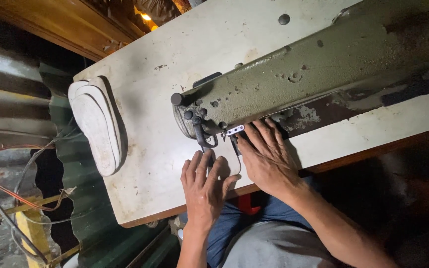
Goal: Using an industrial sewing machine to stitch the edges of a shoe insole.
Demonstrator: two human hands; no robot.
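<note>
The worktop point(175, 64) is a pale, stained slab that runs diagonally across the view, its near edge just in front of the person's lap. The sewing machine point(323, 64), a long olive-green body, lies along that same diagonal, its head end toward the left where the needle and presser foot point(205, 141) hang down. Both hands rest flat on the worktop right at that foot, fingers spread and pointing away from the body, gripping nothing that can be made out; any material beneath them is too pale to tell from the surface. The right hand point(266, 156) is the nearer of the two to the machine, its fingertips touching the underside of the head beside a small bright metal plate point(235, 130). The left hand point(204, 186) lies just beside it, closer to the near edge. Well apart to the left, a stack of white shoe soles point(98, 124) sits near the worktop's left edge, long axis across the slab, with bare surface between it and the hands.
</note>
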